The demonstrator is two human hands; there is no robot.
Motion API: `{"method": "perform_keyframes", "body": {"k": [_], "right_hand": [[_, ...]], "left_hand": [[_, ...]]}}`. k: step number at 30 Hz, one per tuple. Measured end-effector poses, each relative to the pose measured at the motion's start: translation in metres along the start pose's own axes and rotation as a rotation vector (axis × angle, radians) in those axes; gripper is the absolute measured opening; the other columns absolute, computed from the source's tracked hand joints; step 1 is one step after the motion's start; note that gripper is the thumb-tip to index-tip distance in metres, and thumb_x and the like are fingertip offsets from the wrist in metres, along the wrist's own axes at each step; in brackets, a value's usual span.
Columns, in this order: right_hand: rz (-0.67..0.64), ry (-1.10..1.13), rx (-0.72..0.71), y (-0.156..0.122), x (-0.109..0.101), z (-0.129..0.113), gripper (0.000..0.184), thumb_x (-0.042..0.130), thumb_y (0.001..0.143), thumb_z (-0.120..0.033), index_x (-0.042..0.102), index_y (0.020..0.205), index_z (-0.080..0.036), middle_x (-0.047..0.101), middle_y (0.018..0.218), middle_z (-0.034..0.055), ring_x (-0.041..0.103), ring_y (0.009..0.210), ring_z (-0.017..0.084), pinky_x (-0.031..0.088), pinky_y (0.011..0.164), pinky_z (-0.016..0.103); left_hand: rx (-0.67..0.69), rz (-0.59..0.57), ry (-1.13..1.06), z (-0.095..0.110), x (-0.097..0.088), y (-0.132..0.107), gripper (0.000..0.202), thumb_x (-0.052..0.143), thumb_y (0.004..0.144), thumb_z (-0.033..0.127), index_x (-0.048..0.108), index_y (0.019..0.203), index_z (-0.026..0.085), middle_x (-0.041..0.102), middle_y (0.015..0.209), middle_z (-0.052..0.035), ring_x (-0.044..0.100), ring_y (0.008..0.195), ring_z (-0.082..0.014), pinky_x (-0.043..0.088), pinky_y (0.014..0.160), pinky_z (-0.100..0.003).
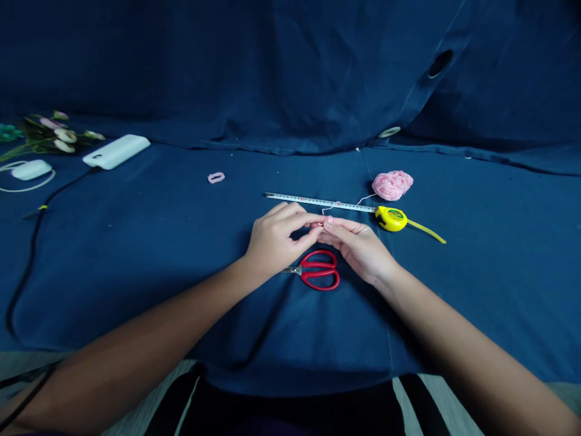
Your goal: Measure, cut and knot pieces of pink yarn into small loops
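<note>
My left hand [278,237] and my right hand [356,242] meet over the blue cloth, fingertips together. Both pinch pink yarn [330,218], of which only a small bit shows between the fingers. A thin strand runs from there across the measuring tape to the pink yarn ball [392,184]. Just below my hands lie scissors with red handles [319,270], their blades partly hidden behind my left hand. Beyond my fingers, the yellow tape measure [391,218] rests with its white blade [313,201] drawn out to the left.
A small pink yarn loop [216,177] lies left of the tape. Farther left are a white device [117,151] with a black cable [34,242], a smaller white device [31,170] and artificial flowers [63,136]. A blue cloth curtain [281,72] hangs at the back.
</note>
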State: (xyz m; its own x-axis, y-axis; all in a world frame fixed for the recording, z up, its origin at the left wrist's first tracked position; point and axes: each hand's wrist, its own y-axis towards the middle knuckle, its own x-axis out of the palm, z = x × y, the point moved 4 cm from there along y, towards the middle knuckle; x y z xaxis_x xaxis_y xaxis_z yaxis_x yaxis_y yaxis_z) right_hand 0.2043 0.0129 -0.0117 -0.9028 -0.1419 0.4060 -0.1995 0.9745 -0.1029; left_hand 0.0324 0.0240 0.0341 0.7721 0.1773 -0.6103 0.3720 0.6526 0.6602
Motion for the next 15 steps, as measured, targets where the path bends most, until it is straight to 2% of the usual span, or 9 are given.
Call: {"method": "perform_keyframes", "body": {"k": [3, 7, 11, 15], "right_hand": [[0.019, 0.005, 0.017, 0.0006, -0.0018, 0.0004, 0.025, 0.088, 0.08, -0.035, 0.084, 0.102, -0.024, 0.082, 0.109, 0.005, 0.076, 0.098, 0.018, 0.057, 0.106, 0.039], [0.06, -0.035, -0.017, -0.0004, -0.0006, -0.0005, 0.027, 0.088, 0.08, -0.036, 0.084, 0.103, -0.023, 0.082, 0.107, 0.0059, 0.077, 0.097, 0.02, 0.055, 0.108, 0.041], [0.065, -0.058, -0.082, -0.0028, 0.0046, -0.0017, 0.027, 0.087, 0.081, -0.039, 0.084, 0.103, -0.023, 0.082, 0.105, 0.0059, 0.078, 0.097, 0.023, 0.055, 0.109, 0.045], [0.066, -0.148, -0.166, -0.0045, 0.0064, -0.0055, 0.021, 0.085, 0.084, -0.037, 0.084, 0.1, -0.024, 0.083, 0.102, 0.0042, 0.078, 0.1, 0.024, 0.056, 0.108, 0.043]], "left_hand": [[0.042, 0.002, 0.041, -0.0031, 0.0005, -0.001, 0.014, 0.071, 0.095, 0.029, 0.081, 0.104, 0.029, 0.073, 0.085, -0.0008, 0.063, 0.083, -0.017, 0.05, 0.077, -0.03], [0.061, -0.01, 0.089, -0.0021, 0.0012, -0.0017, 0.012, 0.067, 0.097, 0.028, 0.077, 0.092, 0.023, 0.071, 0.082, -0.0007, 0.063, 0.081, -0.0169, 0.05, 0.077, -0.031], [0.041, 0.011, 0.067, 0.0014, 0.0001, -0.0008, 0.012, 0.064, 0.1, 0.026, 0.072, 0.093, 0.02, 0.071, 0.087, -0.0012, 0.065, 0.084, -0.0164, 0.05, 0.077, -0.03], [-0.037, -0.025, -0.017, 0.0018, -0.0003, 0.0001, 0.011, 0.059, 0.102, 0.024, 0.068, 0.096, 0.019, 0.068, 0.093, -0.0017, 0.064, 0.081, -0.0137, 0.051, 0.072, -0.026]]}}
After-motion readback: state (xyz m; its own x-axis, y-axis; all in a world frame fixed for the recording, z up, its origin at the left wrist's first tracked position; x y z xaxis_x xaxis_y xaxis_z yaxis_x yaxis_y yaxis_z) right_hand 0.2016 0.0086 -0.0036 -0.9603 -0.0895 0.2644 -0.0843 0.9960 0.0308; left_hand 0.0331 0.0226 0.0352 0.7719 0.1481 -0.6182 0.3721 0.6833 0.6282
